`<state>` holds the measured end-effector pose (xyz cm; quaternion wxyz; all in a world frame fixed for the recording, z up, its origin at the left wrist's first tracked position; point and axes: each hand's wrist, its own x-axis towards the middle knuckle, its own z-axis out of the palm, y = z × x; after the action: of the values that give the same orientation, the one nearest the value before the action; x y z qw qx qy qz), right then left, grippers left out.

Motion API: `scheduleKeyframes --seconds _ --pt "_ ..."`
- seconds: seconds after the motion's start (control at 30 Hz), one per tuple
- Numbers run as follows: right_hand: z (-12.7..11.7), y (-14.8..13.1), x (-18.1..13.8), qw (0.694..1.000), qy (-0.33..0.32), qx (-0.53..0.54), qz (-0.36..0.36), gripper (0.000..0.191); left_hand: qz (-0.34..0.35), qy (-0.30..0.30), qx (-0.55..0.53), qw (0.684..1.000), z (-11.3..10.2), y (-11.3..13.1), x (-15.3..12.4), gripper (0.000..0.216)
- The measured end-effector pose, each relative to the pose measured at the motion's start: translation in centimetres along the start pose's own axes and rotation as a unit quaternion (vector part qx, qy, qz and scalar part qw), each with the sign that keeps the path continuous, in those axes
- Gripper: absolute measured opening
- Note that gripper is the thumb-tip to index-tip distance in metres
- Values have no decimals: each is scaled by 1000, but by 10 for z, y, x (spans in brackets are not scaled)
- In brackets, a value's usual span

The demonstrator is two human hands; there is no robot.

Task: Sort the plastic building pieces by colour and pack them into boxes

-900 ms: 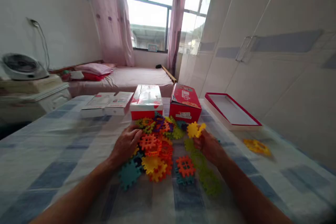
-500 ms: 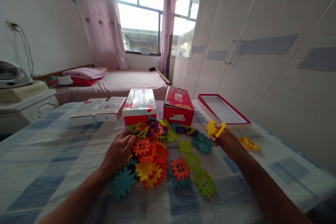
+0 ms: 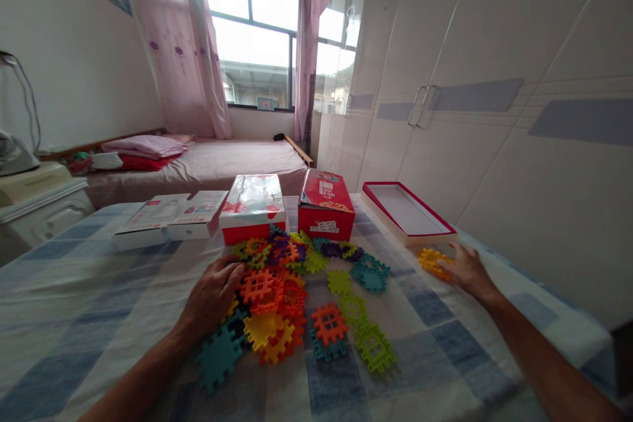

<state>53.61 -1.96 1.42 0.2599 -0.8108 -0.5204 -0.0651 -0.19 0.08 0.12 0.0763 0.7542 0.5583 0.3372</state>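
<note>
My left hand lies flat at the left edge of a pile of plastic interlocking tiles, fingers stretched out and touching it. In that pile are an orange window tile, a yellow tile and a teal tile. My right hand is out to the right with thumb and fingers apart, beside yellow tiles on the cloth; its fingertips meet their right edge. Between the hands lie a green window tile, a plain lime tile and an orange tile over a teal one.
Behind the pile stand a white-and-red box and a red box. Two flat white boxes lie at the back left. A shallow red-rimmed tray sits at the back right, near the wardrobe.
My right hand has moved right and lowered, and the yellow tile it held is now out of its grip among the yellow tiles. The left hand stays at the pile. The view has shifted slightly.
</note>
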Motion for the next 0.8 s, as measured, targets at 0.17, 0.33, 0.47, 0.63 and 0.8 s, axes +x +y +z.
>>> scheduleKeyframes --seconds 0.17,0.33,0.47,0.63,0.8 --pt "-14 -6 -13 999 28 -16 -10 47 8 3 2 1000 -1 -1 0 49" --pt "-22 -69 -46 987 -64 122 -83 44 1 8 -3 1000 -1 1 0 50" --pt "-23 -135 -80 948 -187 187 -179 39 -9 6 -7 1000 -2 5 -1 50" --pt "-14 -198 -104 900 -264 193 -290 34 -7 10 -4 1000 -3 7 -2 48" --pt "-2 -233 -107 883 -273 184 -333 32 8 8 3 1000 -2 7 -2 46"
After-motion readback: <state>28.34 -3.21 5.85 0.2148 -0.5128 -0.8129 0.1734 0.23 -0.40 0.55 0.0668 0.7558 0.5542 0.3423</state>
